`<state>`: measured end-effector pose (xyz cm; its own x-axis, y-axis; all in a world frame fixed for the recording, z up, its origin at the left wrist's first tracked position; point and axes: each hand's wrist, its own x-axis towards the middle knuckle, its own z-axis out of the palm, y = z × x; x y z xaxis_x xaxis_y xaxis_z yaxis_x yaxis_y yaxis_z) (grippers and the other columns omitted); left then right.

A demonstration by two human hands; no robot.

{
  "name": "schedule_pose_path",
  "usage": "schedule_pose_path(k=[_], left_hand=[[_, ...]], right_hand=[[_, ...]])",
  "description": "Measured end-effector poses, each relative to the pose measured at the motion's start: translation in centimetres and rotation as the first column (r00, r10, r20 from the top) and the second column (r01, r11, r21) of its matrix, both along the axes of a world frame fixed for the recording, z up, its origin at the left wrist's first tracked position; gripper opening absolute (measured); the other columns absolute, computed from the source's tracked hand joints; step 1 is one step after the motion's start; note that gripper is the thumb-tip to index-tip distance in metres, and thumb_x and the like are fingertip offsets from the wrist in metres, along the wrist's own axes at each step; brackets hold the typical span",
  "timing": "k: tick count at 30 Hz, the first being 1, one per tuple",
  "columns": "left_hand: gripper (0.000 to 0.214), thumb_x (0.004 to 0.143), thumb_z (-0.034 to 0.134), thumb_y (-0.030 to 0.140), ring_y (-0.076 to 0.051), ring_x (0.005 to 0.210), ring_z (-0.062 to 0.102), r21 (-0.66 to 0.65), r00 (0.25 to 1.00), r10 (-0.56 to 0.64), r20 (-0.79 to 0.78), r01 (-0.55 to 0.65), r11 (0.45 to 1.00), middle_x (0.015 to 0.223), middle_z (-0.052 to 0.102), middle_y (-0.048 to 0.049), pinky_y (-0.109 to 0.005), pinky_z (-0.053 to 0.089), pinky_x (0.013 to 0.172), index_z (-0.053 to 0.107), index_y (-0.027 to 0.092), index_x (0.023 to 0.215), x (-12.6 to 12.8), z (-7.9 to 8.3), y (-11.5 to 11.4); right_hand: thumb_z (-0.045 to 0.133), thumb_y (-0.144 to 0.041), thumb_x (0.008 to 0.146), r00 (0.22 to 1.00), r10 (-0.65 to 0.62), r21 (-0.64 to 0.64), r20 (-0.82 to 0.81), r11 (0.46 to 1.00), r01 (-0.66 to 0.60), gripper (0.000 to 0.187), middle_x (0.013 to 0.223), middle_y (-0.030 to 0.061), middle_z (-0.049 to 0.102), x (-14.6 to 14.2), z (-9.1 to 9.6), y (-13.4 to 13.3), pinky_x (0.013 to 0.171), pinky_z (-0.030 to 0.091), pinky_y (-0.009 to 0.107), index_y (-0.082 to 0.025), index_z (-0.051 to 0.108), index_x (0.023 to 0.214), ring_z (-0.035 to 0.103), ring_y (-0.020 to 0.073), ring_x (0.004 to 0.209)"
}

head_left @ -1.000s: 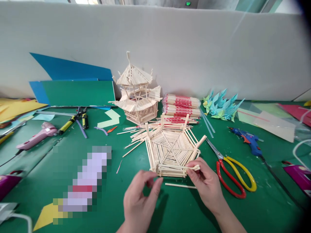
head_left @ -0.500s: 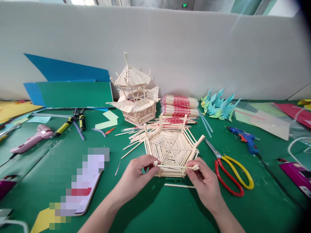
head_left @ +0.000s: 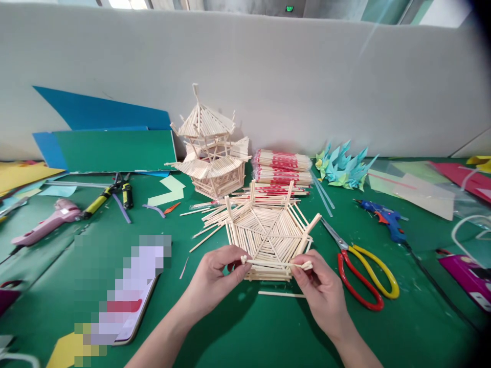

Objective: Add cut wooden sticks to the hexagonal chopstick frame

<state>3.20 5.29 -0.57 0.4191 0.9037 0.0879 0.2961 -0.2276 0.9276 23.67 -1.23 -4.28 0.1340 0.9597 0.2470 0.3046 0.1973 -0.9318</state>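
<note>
A hexagonal base (head_left: 264, 236) made of thin wooden sticks lies on the green table, with short stick posts rising from its corners. Across its near side runs a thin wooden stick (head_left: 268, 263), level with the tops of the two front posts. My left hand (head_left: 220, 273) pinches the stick's left end beside one front post. At the other end, my right hand (head_left: 318, 281) closes thumb and fingers on the stick by the other post. The fingers partly hide both front posts. One loose stick (head_left: 281, 294) lies on the table just in front of the base.
A stick pagoda (head_left: 215, 153) stands behind, beside packs of sticks (head_left: 283, 167) and scattered loose ones. Scissors (head_left: 364, 266) and a blue glue gun (head_left: 385, 219) lie at right. A phone (head_left: 134, 291), pink glue gun (head_left: 49, 222) and pliers (head_left: 102, 199) are at left.
The whole view has shifted very slightly. Both hands keep the same hold on the stick at the base's near edge.
</note>
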Motion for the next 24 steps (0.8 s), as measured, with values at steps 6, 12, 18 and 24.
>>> schedule_pose_path(k=[6, 12, 18, 24], left_hand=[[0.010, 0.075, 0.059, 0.022, -0.016, 0.059, 0.055, 0.058, 0.999, 0.025, -0.049, -0.022, 0.998, 0.068, 0.065, -0.0041, -0.025, 0.043, 0.056, 0.069, 0.020, 0.075, 0.31, 0.13, -0.10], [0.012, 0.078, 0.057, 0.025, -0.015, 0.061, 0.055, 0.041, 0.998, -0.010, -0.061, 0.012, 0.999, 0.070, 0.064, -0.0035, -0.024, 0.043, 0.057, 0.066, 0.018, 0.076, 0.04, -0.21, 0.07], [0.016, 0.080, 0.054, 0.027, -0.015, 0.063, 0.054, 0.011, 0.997, -0.027, -0.075, 0.028, 1.000, 0.070, 0.062, -0.0038, -0.024, 0.042, 0.059, 0.064, 0.015, 0.074, 0.02, -0.34, 0.11], [0.017, 0.080, 0.054, 0.028, -0.015, 0.064, 0.055, 0.019, 0.997, -0.027, -0.073, 0.029, 0.999, 0.070, 0.062, -0.0042, -0.025, 0.043, 0.059, 0.063, 0.014, 0.075, 0.21, -0.17, 0.12]], right_hand=[[0.051, -0.022, 0.086, 1.000, -0.004, -0.011, -0.006, 1.000, 0.004, 0.007, 0.074, -0.0012, 0.044, -0.10, 0.04, -0.10, 0.054, 0.034, 0.024, -0.022, 0.055, 0.080, 0.041, 0.0112, 0.060], [0.052, -0.023, 0.085, 1.000, -0.011, -0.018, -0.021, 1.000, 0.011, 0.005, 0.075, -0.0017, 0.045, -0.05, -0.22, -0.12, 0.053, 0.035, 0.022, -0.023, 0.057, 0.084, 0.041, 0.0104, 0.060], [0.054, -0.024, 0.084, 0.998, -0.026, -0.047, -0.059, 0.999, 0.023, 0.008, 0.079, -0.0015, 0.045, 0.48, -0.51, -0.26, 0.052, 0.034, 0.022, -0.024, 0.058, 0.090, 0.041, 0.0092, 0.058], [0.052, -0.023, 0.085, 0.997, 0.001, -0.038, -0.074, 0.999, -0.004, 0.006, 0.078, -0.0012, 0.045, 0.58, -0.45, -0.23, 0.053, 0.035, 0.022, -0.024, 0.057, 0.087, 0.042, 0.0103, 0.061]])
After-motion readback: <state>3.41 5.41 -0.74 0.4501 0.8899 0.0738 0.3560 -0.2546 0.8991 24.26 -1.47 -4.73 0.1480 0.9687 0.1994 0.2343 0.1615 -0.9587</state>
